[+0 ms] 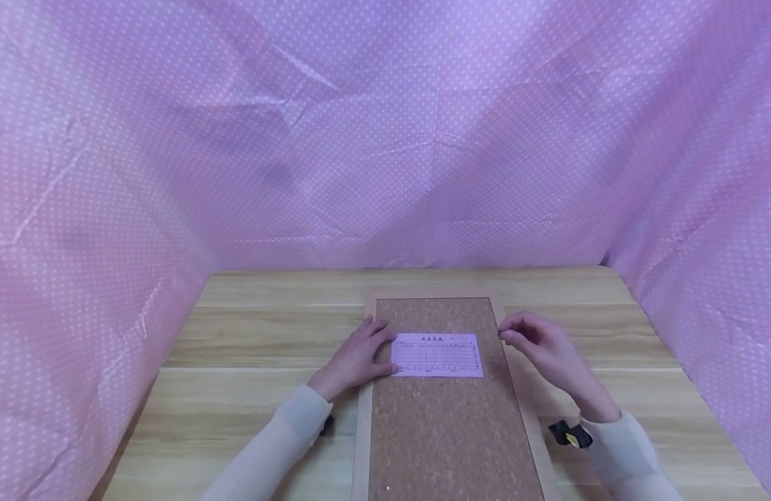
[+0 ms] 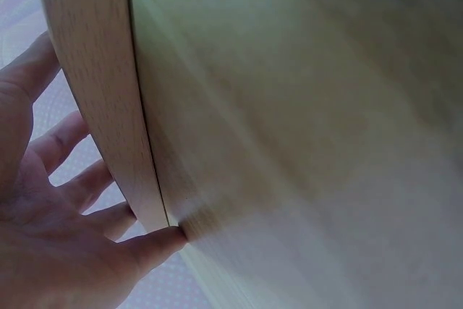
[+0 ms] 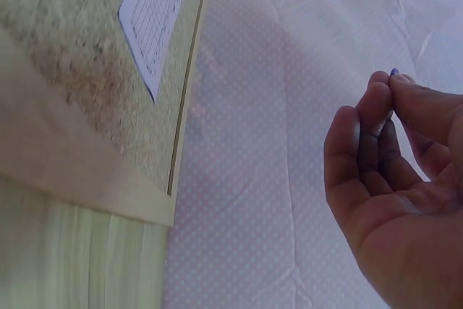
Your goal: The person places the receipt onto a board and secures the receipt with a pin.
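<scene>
We see a cork board [image 1: 451,417] lying lengthwise on the wooden desk [image 1: 254,390], with a small printed form [image 1: 437,355] resting on its upper half. From the centre of the board, the form sits toward 12 o'clock.

Our left hand [image 1: 358,357] lies at 9 o'clock of the form, fingers straight and spread, the fingertips pressing the paper's left edge flat; the left wrist view shows the same relaxed, open fingers [image 2: 69,179] against the board's wooden frame. Our right hand [image 1: 538,344] hovers at 3 o'clock, just beside the board's right frame and clear of the paper. Its thumb and forefinger pinch a tiny dark-headed object [image 3: 394,72], which we take for a push pin, though it is too small to be sure.

To do this step well, in our judgement, we should keep the left fingertips firm so the sheet cannot skew, and keep them away from the corner being fastened. The pin would best go in near a right-hand corner, inside the printed margin, held upright rather than tilted, and pushed straight down into the cork, not into the wooden frame.
</scene>
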Demonstrator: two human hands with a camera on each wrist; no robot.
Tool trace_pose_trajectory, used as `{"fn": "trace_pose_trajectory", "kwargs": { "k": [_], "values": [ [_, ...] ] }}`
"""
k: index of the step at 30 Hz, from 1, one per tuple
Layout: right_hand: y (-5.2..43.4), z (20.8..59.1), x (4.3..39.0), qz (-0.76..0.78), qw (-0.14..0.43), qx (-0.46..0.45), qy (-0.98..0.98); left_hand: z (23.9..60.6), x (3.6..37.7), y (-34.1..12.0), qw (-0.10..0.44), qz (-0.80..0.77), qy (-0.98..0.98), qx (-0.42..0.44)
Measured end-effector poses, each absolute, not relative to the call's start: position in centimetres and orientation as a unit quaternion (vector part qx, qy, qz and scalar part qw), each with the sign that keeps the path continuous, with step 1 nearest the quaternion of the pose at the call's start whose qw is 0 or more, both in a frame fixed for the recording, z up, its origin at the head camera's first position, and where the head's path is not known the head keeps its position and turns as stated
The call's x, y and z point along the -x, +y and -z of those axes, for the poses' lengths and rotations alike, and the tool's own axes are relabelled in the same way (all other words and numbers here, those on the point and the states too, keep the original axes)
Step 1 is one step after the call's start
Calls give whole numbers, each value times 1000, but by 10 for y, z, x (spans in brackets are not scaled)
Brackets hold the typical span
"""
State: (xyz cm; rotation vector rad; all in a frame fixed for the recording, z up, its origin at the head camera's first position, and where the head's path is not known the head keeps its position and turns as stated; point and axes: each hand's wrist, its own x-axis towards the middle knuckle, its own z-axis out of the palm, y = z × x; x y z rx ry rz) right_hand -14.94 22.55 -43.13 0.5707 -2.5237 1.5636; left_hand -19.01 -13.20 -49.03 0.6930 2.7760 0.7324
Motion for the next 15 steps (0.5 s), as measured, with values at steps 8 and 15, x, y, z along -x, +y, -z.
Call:
{"fn": "trace_pose_trajectory", "kwargs": {
  "k": [8, 15],
  "values": [
    [213, 429, 156, -509, 48, -196, -837, 489, 191, -132, 95, -242, 937, -235],
    [204, 427, 163, -497, 40, -198, -844, 486, 191, -132, 97, -246, 936, -234]
  ]
}}
